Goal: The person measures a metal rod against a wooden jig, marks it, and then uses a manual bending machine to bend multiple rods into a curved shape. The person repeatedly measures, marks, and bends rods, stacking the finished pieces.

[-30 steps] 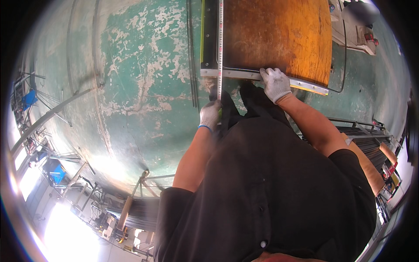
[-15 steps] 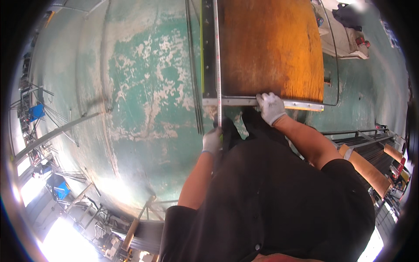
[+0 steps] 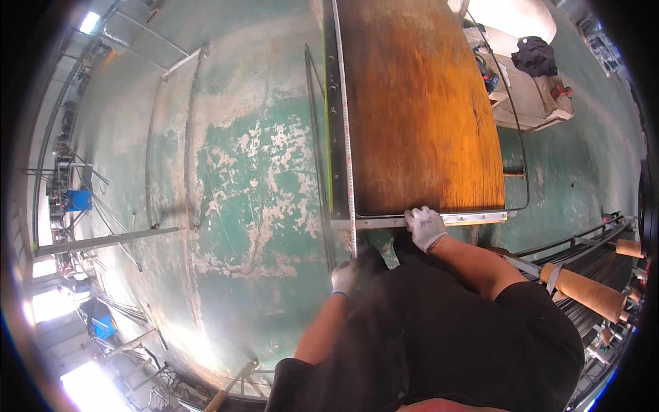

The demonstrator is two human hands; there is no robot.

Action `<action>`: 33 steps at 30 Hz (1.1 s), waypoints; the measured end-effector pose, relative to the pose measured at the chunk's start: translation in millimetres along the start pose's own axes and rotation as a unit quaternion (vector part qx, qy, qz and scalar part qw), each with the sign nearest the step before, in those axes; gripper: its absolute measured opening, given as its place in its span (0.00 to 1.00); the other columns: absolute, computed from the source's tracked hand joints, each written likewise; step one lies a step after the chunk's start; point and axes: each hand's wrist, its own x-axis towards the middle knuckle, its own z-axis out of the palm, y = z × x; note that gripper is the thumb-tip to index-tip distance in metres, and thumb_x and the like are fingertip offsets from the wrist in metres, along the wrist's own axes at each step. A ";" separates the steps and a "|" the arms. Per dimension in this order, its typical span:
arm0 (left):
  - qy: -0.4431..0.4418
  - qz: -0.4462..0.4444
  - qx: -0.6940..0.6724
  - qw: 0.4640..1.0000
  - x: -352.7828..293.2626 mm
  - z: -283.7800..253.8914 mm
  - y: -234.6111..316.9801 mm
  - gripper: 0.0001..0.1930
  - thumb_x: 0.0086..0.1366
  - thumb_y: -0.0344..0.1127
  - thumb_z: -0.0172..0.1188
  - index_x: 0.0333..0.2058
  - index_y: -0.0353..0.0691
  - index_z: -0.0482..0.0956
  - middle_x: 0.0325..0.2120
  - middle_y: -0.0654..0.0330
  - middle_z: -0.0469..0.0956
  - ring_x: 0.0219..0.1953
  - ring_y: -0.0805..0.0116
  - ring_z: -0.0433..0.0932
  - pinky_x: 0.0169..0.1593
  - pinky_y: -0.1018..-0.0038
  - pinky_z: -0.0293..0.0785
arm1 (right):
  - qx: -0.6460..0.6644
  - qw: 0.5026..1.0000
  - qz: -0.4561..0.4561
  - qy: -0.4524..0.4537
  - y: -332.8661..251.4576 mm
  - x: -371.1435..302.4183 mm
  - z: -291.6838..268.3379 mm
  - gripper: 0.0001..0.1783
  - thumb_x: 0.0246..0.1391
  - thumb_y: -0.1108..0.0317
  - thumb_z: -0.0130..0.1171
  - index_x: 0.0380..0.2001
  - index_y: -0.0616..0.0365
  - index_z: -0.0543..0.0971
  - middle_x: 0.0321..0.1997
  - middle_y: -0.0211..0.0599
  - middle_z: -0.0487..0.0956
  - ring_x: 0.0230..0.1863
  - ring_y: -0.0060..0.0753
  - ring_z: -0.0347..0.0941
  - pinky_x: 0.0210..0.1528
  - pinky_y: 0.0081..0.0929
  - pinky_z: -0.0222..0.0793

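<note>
Vs last frame, wood-topped bench (image 3: 419, 103) & both gloved hands sit lower in view. L hand (image 3: 344, 277) grips tape measure (image 3: 347, 137) at near end; blade runs straight up from it along bench's L side. R hand (image 3: 425, 228) over metal edge strip (image 3: 384, 223), nr bent rod (image 3: 526, 178); can't tell if clenched.

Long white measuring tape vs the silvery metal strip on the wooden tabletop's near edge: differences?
Direction: the long white measuring tape runs away from the person; the silvery metal strip runs crosswise.
Surface: the tape has printed graduations; the strip is bare metal with small round dots.
Hands: the white-gloved left hand is at the tape's near end; the white-gloved right hand is on the strip.
Shared: both long, narrow.
</note>
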 end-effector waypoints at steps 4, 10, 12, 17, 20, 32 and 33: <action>-0.017 0.014 0.095 0.995 -15.8 -18.4 59.6 0.17 0.72 0.47 0.55 0.45 0.41 0.84 0.44 0.49 0.86 0.47 0.47 0.85 0.48 0.56 0.80 | 0.004 1.000 0.001 -0.002 2.2 -0.1 4.4 0.14 0.52 0.62 0.64 0.40 0.57 0.82 0.37 0.41 0.82 0.41 0.51 0.78 0.43 0.47 0.77; 0.002 0.070 0.064 0.996 -37.5 -36.3 113.1 0.23 0.74 0.53 0.53 0.45 0.39 0.87 0.44 0.46 0.87 0.46 0.48 0.86 0.50 0.59 0.79 | -0.012 1.000 0.003 -0.013 1.7 -0.5 5.0 0.13 0.54 0.62 0.62 0.41 0.55 0.82 0.38 0.40 0.82 0.42 0.49 0.79 0.43 0.47 0.78; 0.000 0.078 0.054 0.995 -39.7 -38.6 117.0 0.24 0.74 0.55 0.52 0.45 0.39 0.87 0.42 0.46 0.87 0.45 0.46 0.85 0.50 0.58 0.79 | -0.026 1.000 -0.001 -0.011 0.2 -1.0 1.4 0.10 0.58 0.64 0.58 0.40 0.53 0.82 0.39 0.38 0.82 0.42 0.47 0.79 0.42 0.45 0.79; -0.030 0.060 0.180 0.981 -64.1 -61.1 168.1 0.24 0.76 0.55 0.48 0.42 0.42 0.86 0.40 0.46 0.86 0.43 0.42 0.85 0.49 0.53 0.78 | -0.024 1.000 -0.007 -0.013 -0.1 -0.8 -2.0 0.10 0.58 0.63 0.57 0.40 0.53 0.82 0.38 0.37 0.81 0.42 0.46 0.79 0.42 0.45 0.79; -0.039 0.076 0.227 0.970 -65.8 -62.7 170.0 0.25 0.76 0.56 0.47 0.40 0.43 0.87 0.39 0.47 0.87 0.44 0.42 0.85 0.50 0.51 0.78 | -0.021 1.000 -0.005 -0.006 2.2 -1.7 4.9 0.12 0.55 0.62 0.62 0.40 0.53 0.81 0.37 0.38 0.81 0.42 0.48 0.79 0.43 0.46 0.77; 0.061 0.094 0.254 0.961 1.0 0.6 -18.9 0.13 0.73 0.46 0.52 0.43 0.48 0.83 0.30 0.49 0.86 0.36 0.44 0.87 0.38 0.47 0.82 | -0.014 1.000 -0.010 0.005 2.1 2.2 -1.7 0.17 0.52 0.62 0.62 0.43 0.57 0.82 0.37 0.41 0.80 0.41 0.50 0.77 0.42 0.46 0.76; 0.061 0.113 0.295 0.947 7.8 4.2 -22.3 0.11 0.73 0.43 0.51 0.42 0.49 0.81 0.28 0.51 0.85 0.29 0.42 0.86 0.29 0.45 0.79 | -0.020 1.000 -0.011 0.000 2.9 -0.9 1.2 0.18 0.52 0.62 0.61 0.45 0.57 0.82 0.38 0.42 0.79 0.41 0.50 0.77 0.41 0.46 0.76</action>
